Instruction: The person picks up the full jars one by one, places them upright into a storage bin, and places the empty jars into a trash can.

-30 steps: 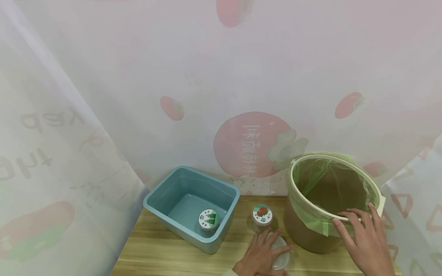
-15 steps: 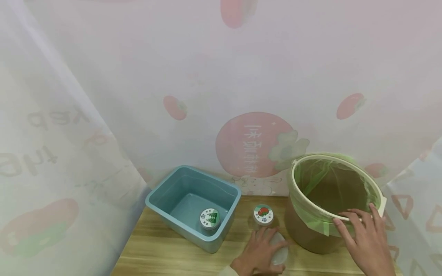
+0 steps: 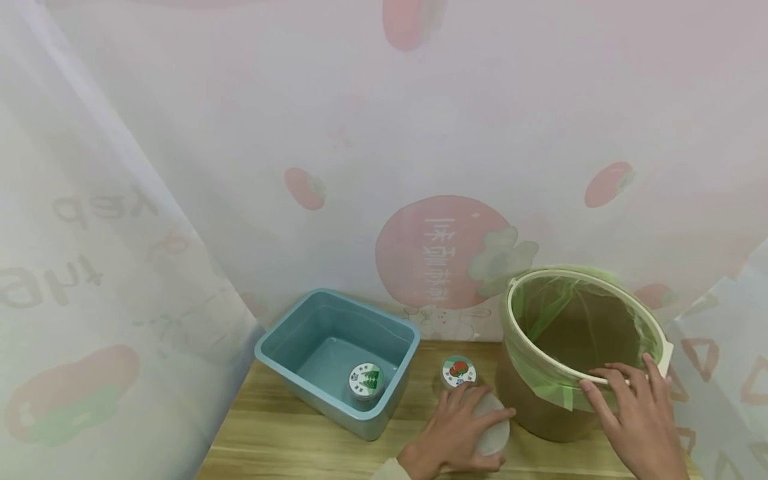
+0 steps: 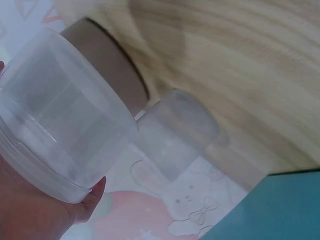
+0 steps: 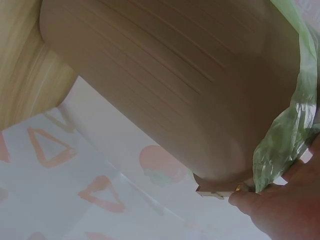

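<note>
My left hand (image 3: pixel 453 433) grips a translucent plastic jar (image 3: pixel 493 427) from above, fingers and thumb spread round its top. In the left wrist view this jar (image 4: pixel 65 115) is large at the left, its base pointing toward the table. Just behind it stands a second jar (image 3: pixel 459 371) with a tomato label on its lid, partly overlapped by my fingers in the head view. My right hand (image 3: pixel 642 413) holds the near right rim of a brown trash can (image 3: pixel 540 407) lined with a green bag (image 5: pixel 280 150), fingers over the rim, thumb on its outer side.
A blue-green plastic tub (image 3: pixel 288 380) stands left on the wooden table (image 3: pixel 270 440). Inside it sits another jar (image 3: pixel 365 381) with a green leafy label. Printed curtains (image 3: pixel 336 133) hang behind and on both sides.
My left hand shifted slightly left, then came back right and up with the jar, whose top looks larger now. The right hand stays on the rim.
</note>
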A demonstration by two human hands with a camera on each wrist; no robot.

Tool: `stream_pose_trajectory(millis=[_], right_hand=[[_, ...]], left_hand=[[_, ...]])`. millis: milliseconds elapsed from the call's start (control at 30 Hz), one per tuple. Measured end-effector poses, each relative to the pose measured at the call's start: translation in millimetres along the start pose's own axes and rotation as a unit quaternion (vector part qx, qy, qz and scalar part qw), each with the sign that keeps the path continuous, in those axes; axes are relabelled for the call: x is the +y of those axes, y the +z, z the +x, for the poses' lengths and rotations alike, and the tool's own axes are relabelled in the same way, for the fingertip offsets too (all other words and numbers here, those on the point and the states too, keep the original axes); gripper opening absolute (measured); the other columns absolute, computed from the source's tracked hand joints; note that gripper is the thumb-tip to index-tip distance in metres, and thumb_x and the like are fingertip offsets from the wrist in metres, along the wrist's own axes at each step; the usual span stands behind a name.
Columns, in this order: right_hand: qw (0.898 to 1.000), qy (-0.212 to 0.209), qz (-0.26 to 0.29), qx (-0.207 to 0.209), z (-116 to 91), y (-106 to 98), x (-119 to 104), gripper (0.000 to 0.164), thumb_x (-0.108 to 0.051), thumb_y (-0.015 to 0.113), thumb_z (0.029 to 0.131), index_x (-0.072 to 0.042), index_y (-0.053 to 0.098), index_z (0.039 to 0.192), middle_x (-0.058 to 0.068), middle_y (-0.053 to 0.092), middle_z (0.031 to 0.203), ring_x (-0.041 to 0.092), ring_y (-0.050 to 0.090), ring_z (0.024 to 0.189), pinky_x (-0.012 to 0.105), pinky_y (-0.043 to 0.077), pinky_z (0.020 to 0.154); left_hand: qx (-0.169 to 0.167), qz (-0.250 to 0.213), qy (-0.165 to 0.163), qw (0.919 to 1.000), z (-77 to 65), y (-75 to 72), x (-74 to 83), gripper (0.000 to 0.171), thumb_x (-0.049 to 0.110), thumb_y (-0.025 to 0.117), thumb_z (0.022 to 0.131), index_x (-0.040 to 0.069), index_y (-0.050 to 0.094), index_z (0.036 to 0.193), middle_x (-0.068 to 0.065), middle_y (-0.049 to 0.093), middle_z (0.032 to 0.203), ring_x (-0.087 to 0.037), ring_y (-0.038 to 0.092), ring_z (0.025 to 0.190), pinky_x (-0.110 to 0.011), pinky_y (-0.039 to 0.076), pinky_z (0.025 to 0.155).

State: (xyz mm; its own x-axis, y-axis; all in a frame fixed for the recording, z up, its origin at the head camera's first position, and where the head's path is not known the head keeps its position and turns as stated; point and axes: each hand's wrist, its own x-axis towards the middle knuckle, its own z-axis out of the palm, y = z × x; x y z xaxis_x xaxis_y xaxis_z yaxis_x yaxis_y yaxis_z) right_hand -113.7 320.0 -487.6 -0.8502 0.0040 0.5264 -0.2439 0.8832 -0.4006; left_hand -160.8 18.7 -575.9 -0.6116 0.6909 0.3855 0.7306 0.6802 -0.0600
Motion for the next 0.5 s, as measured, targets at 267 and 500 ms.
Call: stream_pose_trajectory(millis=[267, 500], right_hand=[[1.000, 0.001, -0.008, 0.002, 0, -1, 2, 0.026, -0.030, 0.069, 0.109, -0.008, 0.070, 0.122, 0.030, 0.057, 0.134, 0.055, 0.020, 0.160, 0.086, -0.002, 0.124], [1.000, 0.010, -0.007, -0.003, 0, -1, 1, 0.028, -0.031, 0.067, 0.110, -0.007, 0.070, 0.122, 0.031, 0.056, 0.134, 0.055, 0.015, 0.163, 0.087, -0.004, 0.123]], left_hand=[[0.037, 0.014, -0.009, 0.9992, 12.3, -23.0, -0.3, 0.076, 0.076, 0.074, 0.083, 0.052, 0.055, 0.153, 0.000, 0.054, 0.158, -0.029, 0.054, 0.139, -0.050, 0.053, 0.100], [0.036, -0.004, -0.032, 0.9989, 22.0, -47.4, -5.9, 0.078, 0.076, 0.072, 0.086, 0.052, 0.051, 0.157, -0.001, 0.049, 0.164, -0.030, 0.054, 0.138, -0.047, 0.051, 0.101]])
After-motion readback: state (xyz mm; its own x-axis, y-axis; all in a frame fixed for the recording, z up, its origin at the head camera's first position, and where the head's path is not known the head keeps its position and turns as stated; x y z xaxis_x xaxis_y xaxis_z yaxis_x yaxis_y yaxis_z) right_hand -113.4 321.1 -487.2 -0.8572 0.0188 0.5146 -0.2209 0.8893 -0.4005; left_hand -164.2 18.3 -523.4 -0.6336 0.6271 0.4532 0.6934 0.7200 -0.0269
